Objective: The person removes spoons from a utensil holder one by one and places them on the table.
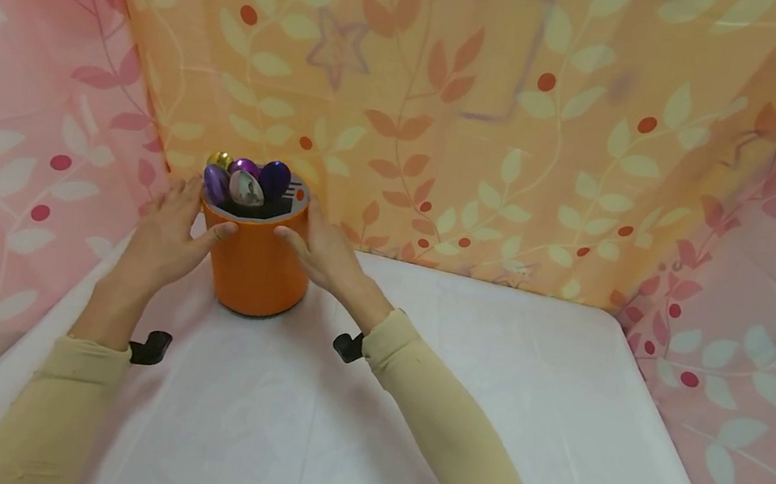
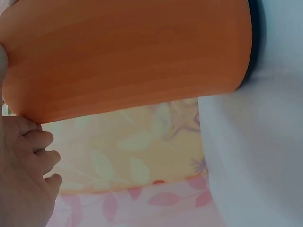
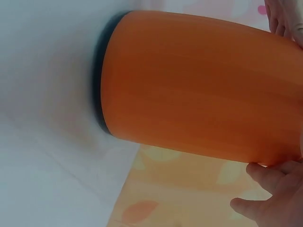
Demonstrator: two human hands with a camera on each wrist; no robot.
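Observation:
An orange cylindrical container (image 1: 259,270) with a dark base stands upright at the left back of the table. Several shiny egg-shaped pieces fill its top, among them a silver one (image 1: 246,188), a dark blue one (image 1: 275,177) and a purple one (image 1: 216,183). My left hand (image 1: 171,234) touches the container's left side near the top, thumb at the front rim and fingers spread along the side. From the right, my right hand (image 1: 324,246) touches the opposite side, thumb also toward the front. In both wrist views some fingers stand off the orange wall (image 2: 128,56).
A white cloth (image 1: 419,344) covers the table. Behind it hangs an orange leaf-patterned curtain (image 1: 405,113), close to the container. Pink curtains (image 1: 3,142) close off both sides. Small black pieces (image 1: 152,347) stick out at both wrists.

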